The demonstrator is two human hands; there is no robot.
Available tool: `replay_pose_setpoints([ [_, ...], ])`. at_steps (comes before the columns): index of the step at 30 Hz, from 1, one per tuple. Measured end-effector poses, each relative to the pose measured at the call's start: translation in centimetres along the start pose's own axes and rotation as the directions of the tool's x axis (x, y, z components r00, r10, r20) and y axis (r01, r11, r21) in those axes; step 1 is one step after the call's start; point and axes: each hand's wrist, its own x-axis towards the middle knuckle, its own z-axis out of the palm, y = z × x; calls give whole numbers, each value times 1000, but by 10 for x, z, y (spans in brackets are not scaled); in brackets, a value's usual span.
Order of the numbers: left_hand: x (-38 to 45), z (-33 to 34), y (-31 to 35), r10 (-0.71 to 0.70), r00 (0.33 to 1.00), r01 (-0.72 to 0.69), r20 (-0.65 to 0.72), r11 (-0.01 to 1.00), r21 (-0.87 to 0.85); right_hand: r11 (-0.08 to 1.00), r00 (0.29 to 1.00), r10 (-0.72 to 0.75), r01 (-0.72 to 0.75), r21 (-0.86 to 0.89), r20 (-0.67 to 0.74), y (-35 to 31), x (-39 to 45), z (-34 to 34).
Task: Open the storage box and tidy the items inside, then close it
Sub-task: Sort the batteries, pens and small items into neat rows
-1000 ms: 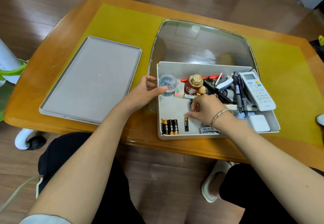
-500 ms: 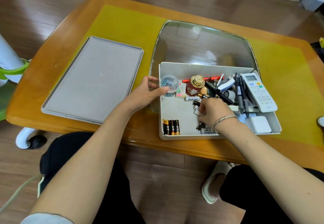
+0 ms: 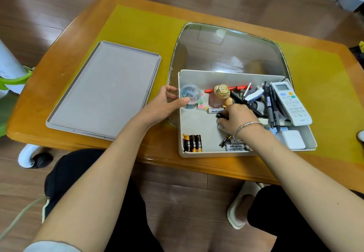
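The storage box (image 3: 199, 78) sits open on the near right part of the table (image 3: 126, 1), half over a glass inset (image 3: 226, 50). Its lid (image 3: 104, 92) lies flat to the left, well apart from it.

Inside, at the near left corner, three black-and-gold batteries (image 3: 192, 143) stand side by side. One more dark battery (image 3: 224, 141) lies tilted near the front wall, just beside two white ones (image 3: 235, 147). At the far left corner is one clear tub of coloured clips (image 3: 190, 96), and next to it one bottle with a gold cap (image 3: 221, 91). The right end is a heap: one white remote (image 3: 291, 104), several pens (image 3: 270, 106), one red pen (image 3: 232, 88) along the back, and one white square adapter (image 3: 291, 141) at the near right corner.

The left hand (image 3: 167, 106) holds the box's left wall, thumb inside touching the clip tub, fingers curled outside. The right hand (image 3: 236, 117) is down among the clutter, fingers curled round a small dark object (image 3: 220, 115); what it is I cannot tell.
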Motion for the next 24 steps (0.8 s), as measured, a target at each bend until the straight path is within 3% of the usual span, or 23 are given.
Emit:
replay_pose_setpoints([
  [8, -2, 0, 2, 3, 1000, -3, -9, 1000, 7, 990, 999, -30, 27, 135, 24, 0, 0, 0],
  [13, -2, 0, 2, 5, 1000, -5, -14, 1000, 8, 982, 959, -130, 159, 99, -252, -2, -9, -7],
  [15, -2, 0, 2, 4, 1000, -4, -14, 1000, 0, 965, 954, -135, 188, 182, -268, -6, -10, -11],
  [19, -2, 0, 2, 1, 1000, -1, -12, 1000, -3, 917, 993, -114, 113, 382, -21, -15, -15, -12],
  [24, -3, 0, 3, 3, 1000, -3, -10, 1000, 11, 904, 941, -137, -9, 427, 309, -20, -23, -1],
])
